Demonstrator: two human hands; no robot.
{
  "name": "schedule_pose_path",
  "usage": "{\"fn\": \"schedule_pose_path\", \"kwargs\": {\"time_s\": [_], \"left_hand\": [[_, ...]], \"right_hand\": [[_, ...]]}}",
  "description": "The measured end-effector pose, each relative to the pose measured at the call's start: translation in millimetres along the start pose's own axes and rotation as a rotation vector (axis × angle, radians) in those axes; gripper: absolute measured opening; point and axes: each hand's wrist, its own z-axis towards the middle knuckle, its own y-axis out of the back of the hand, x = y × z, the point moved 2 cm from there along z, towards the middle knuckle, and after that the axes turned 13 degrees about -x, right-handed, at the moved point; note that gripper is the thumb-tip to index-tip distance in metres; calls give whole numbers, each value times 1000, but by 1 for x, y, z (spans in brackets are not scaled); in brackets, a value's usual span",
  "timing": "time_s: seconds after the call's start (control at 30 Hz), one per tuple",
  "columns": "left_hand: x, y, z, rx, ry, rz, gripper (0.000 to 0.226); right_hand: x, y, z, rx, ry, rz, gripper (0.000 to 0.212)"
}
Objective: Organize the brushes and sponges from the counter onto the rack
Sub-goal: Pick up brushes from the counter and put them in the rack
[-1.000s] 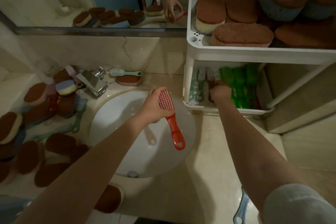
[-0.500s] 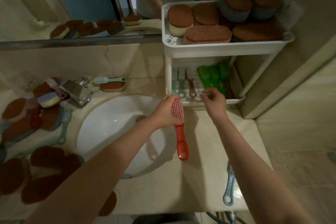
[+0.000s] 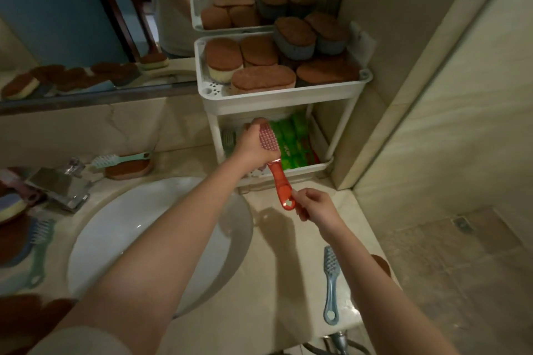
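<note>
Sponges (image 3: 263,77) crowd rack (image 3: 288,97) (upper tier).

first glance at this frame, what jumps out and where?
The red brush at centre, held in front of the rack's lower tier: the left hand grips its bristle head, and the right hand pinches the handle's end. Behind it at the back right stands the white rack, its top tier packed with brown-topped sponges, with green brushes in the tier below.
</note>
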Motion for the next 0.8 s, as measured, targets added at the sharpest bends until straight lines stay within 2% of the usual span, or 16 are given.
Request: {"fn": "schedule_pose_path", "kwargs": {"time_s": [0.1,0.17,0.27,0.4,0.63,0.8], "left_hand": [[3,-6,4,-16,30,-76,83],[9,-10,3,-11,56,-131,83],[25,-17,-6,-12,82,-52,71],[52,-24,-24,4,36,68,44],[71,-30,-30,51,78,93,38],[76,-29,-31,44,64,88,31]], "right_hand": [[-1,1,4,23,-48,-8,20],[1,1,13,-29,-38,-54,21],[12,1,41,-165,-6,-185,30],[27,4,85,-276,-18,-309,28],[41,0,115,-289,-43,-510,18],[46,-5,115,-290,-1,-812,17]]}}
